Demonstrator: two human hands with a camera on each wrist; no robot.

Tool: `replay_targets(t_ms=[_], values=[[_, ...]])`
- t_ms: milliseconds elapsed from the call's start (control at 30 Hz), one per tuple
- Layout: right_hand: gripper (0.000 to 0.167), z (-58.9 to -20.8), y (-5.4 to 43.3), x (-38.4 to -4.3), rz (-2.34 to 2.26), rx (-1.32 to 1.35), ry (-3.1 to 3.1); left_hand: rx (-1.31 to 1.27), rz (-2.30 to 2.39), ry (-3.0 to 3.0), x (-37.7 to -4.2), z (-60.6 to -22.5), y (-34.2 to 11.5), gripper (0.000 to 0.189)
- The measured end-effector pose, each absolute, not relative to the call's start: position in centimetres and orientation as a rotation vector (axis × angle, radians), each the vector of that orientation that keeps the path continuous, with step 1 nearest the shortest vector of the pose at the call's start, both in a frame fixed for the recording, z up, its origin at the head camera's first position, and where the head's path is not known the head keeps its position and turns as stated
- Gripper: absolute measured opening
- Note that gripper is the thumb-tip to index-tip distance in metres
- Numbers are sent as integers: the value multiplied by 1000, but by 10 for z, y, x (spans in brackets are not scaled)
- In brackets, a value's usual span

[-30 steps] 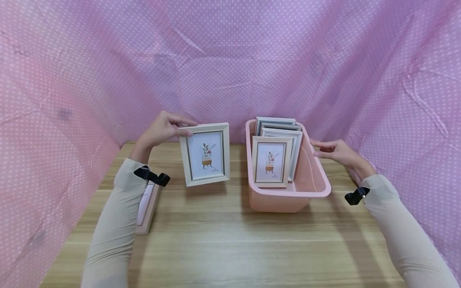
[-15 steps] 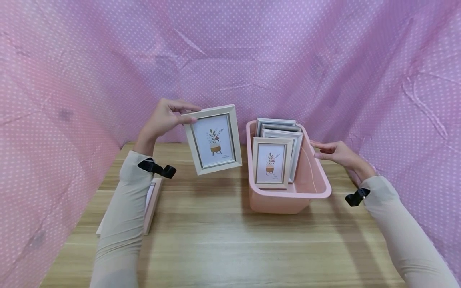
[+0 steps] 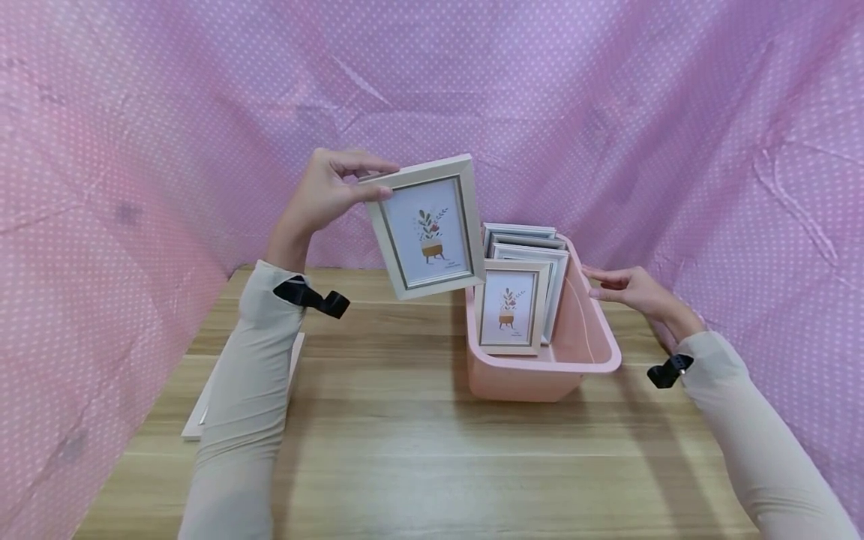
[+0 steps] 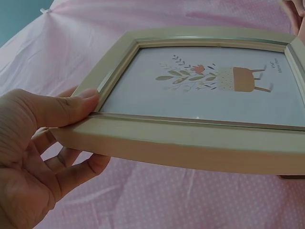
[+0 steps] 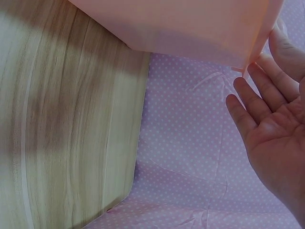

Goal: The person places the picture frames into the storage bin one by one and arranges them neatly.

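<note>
My left hand [image 3: 327, 187] holds a cream picture frame [image 3: 432, 232] by its upper left corner, thumb on the front and fingers behind. The picture frame hangs tilted in the air, its lower right corner in front of the pink plastic bin's [image 3: 540, 366] left rim. The left wrist view shows the thumb on the picture frame's moulding [image 4: 190, 140]. Inside the bin, a cream picture frame [image 3: 511, 349] stands before several white and grey picture frames [image 3: 529, 251]. At the bin's right rim, my right hand [image 3: 634, 289] pinches the edge between thumb and index finger; the other fingers are extended.
A light picture frame [image 3: 196, 424] lies on the wooden table [image 3: 405, 450] at the left, mostly hidden under the left forearm. Pink dotted cloth [image 3: 432, 90] hangs behind and at both sides of the table.
My left hand has lifted the cream picture frame up and to the right, toward the bin, and its tilt has grown. My right hand has stayed at the bin's rim.
</note>
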State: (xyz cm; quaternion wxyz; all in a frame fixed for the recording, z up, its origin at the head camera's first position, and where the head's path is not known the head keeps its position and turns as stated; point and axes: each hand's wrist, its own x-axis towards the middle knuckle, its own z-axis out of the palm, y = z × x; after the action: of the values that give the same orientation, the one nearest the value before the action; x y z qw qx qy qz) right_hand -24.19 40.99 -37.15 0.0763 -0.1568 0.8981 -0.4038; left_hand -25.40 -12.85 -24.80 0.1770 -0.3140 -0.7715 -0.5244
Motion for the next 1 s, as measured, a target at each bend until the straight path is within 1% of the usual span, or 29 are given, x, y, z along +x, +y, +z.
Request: replay_targets(t_ms=[100, 200, 467, 667, 1000], values=[[53, -373, 412, -243, -1183, -485, 2707, -893, -1489, -2180, -254, -240, -117, 27], [53, -374, 412, -245, -1171, -443, 2722, -909, -1494, -2173, -255, -236, -104, 28], [59, -373, 412, -248, -1109, -384, 2732, -996, -1513, -2169, -259, -230, -68, 28], [58, -372, 411, -247, -1119, -378, 2732, -1093, -1477, -2148, -265, -231, -43, 26], [56, -372, 410, -246, -1119, -379, 2736, -1160, -1527, -2179, -276, -240, -6, 26]])
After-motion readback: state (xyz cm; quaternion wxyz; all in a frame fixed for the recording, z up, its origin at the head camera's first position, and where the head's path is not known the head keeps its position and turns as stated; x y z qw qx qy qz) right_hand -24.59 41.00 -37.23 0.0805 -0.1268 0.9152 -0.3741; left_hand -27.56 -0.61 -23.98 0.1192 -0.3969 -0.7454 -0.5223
